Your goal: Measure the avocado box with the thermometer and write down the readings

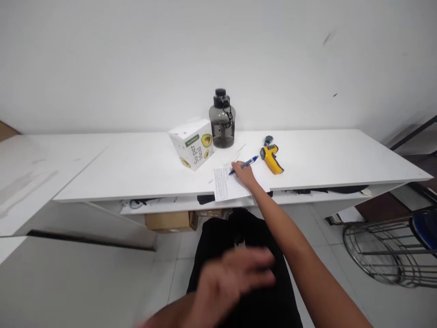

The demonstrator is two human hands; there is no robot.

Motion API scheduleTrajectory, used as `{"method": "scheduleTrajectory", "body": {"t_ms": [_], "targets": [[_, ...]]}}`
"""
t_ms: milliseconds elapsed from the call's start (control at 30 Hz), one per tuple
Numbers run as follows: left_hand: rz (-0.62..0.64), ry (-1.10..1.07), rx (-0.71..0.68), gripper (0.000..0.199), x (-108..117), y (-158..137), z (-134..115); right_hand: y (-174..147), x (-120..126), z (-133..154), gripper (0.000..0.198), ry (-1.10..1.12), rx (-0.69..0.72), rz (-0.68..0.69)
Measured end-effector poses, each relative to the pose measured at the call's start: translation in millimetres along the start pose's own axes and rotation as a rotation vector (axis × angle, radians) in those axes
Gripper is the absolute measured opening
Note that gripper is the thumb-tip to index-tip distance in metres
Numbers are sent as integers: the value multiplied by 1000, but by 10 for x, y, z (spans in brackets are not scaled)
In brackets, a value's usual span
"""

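In the head view, my right hand [244, 174] grips a blue pen [251, 161], its tip low over a white sheet of paper [235, 189]. Lines of small writing cover the sheet's left part, too small to read. The paper lies at the front edge of the white desk, partly under my hand. My left hand [235, 282] is raised above my lap, close to the camera and blurred. Its fingers look stretched out and apart, with nothing seen in them.
Behind the paper stand a white "Su-per Meal" box [194, 148] and a dark water bottle [222, 120]. A yellow infrared thermometer [272, 160] and a watch [268, 140] lie to the right. Under the desk [324, 159] sits a cardboard box [169, 222]; a metal rack [385, 253] stands right.
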State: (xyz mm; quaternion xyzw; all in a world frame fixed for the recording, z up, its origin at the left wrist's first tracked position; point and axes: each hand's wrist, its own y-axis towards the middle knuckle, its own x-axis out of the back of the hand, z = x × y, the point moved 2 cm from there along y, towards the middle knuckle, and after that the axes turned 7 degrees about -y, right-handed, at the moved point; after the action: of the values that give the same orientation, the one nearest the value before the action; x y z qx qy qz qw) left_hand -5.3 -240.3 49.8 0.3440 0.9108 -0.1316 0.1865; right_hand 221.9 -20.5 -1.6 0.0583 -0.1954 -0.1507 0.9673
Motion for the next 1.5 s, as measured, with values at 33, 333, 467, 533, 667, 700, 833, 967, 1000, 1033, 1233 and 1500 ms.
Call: {"method": "scheduleTrajectory", "body": {"t_ms": [33,333,467,533,667,700,833,967,1000,1033,1233,1500], "targets": [[-59,28,-68,78,87,204,-75,-8,-9,9,36,1,4,7],[-1055,894,-438,103,1791,1717,-825,-93,-106,71,31,-272,279,21],[-964,1040,-129,97,2075,1973,-757,-65,-209,36,42,-671,271,48],[-984,1100,-93,88,2102,1995,-735,-53,-267,15,49,-761,261,64],[-983,1148,-134,80,2096,1980,-745,21,-309,30,59,-789,233,176],[-978,1154,-144,78,2091,1974,-752,57,-280,58,61,-766,208,212],[-958,1167,-180,66,2060,1941,-763,198,66,252,45,-728,160,228],[-951,1163,-199,64,2025,1916,-739,226,666,250,43,-946,11,-123],[-951,1162,-202,64,2020,1915,-734,213,802,184,45,-1043,-90,-210],[-953,1163,-208,65,2016,1916,-730,196,909,105,51,-1090,-170,-264],[-950,1108,-235,66,2009,1904,-752,131,1036,-102,56,-991,-327,-102],[-852,607,-342,69,1962,1635,-661,-609,1060,743,55,-621,302,-143]]}}
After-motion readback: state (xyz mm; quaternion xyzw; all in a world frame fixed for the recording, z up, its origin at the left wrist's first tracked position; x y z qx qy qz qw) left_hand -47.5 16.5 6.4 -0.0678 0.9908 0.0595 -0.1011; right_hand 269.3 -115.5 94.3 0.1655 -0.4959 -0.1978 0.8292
